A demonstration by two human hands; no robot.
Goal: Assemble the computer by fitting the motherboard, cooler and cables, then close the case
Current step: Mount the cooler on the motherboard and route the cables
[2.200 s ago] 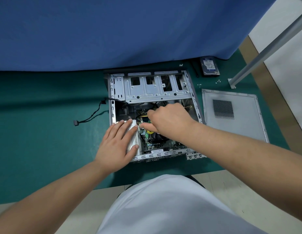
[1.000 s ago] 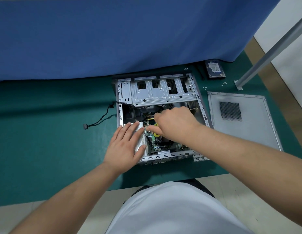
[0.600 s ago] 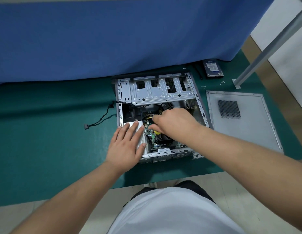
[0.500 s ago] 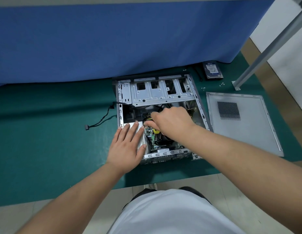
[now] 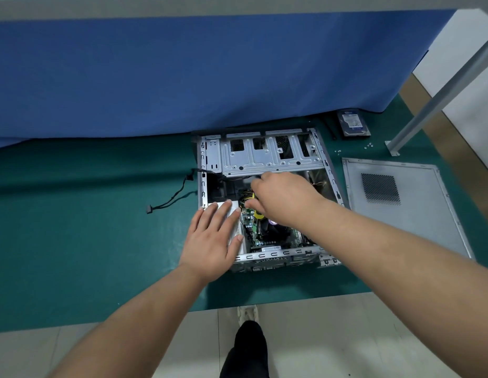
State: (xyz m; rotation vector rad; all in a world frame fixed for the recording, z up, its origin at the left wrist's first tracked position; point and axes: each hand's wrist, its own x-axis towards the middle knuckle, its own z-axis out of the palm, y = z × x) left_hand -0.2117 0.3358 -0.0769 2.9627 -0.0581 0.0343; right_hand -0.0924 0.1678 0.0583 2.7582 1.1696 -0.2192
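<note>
The open computer case (image 5: 267,159) lies on its side on the green mat. Inside, the green motherboard (image 5: 251,229) shows, with the dark cooler (image 5: 277,231) partly hidden under my right forearm. My left hand (image 5: 212,241) rests flat, fingers straight, on the silver box (image 5: 235,211) in the case's left near corner. My right hand (image 5: 281,197) reaches into the middle of the case. Its curled fingers and thumb pinch a yellow and black cable bundle (image 5: 255,198) just above the board. The cable's end is hidden by the fingers.
The grey side panel (image 5: 401,211) lies flat to the right of the case. A hard drive (image 5: 353,123) and small screws (image 5: 368,145) sit at the back right by a metal post (image 5: 428,105). A loose black cable (image 5: 169,201) trails left out of the case. A blue cloth hangs behind.
My right hand has shifted slightly deeper into the case with the yellow cable. My left hand stays flat on the silver box. The view has tilted down a little.
</note>
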